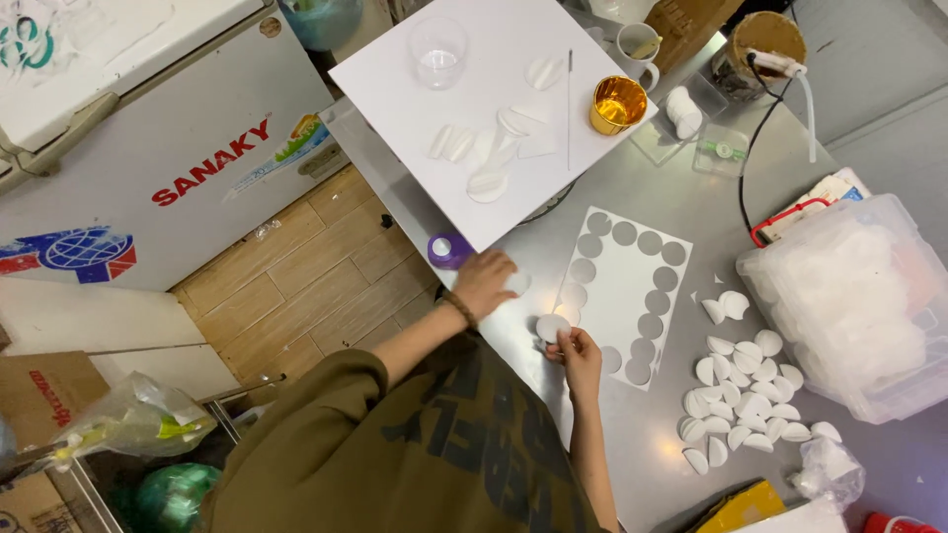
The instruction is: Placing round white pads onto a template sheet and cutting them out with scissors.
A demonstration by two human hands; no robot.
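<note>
Closest in, right hand [581, 353] pinched on a white paper disc [550, 327], held just above the steel table [632, 188]. Left hand [484, 281] a little apart from it, knuckles up, resting beside a purple tape roll [449, 250]; something pale at its fingertips, but cannot tell whether gripped or merely touched.

Just beyond the right hand, a white sheet [617, 286] punched with round holes along its edges, bare metal showing through. To the side of it, a loose heap of folded discs [750, 400], half-moon shaped, thin and light.

Probably the main risk: flimsy paper on slick, shiny steel. Could slide or scatter under a stray sleeve or elbow, the heap lying near the right forearm. Could also crease off-centre if pinched unevenly, being so thin.

Farther out, a white board [395, 89] overhanging the table edge, bearing more folded pieces [489, 183], a thin stick [569, 94], a glossy gold cup [617, 104] and a clear glass [437, 49]. Likely to tip if leaned on at the overhang. At the far side, a translucent plastic tub [859, 306] stuffed with soft white wadding.
</note>
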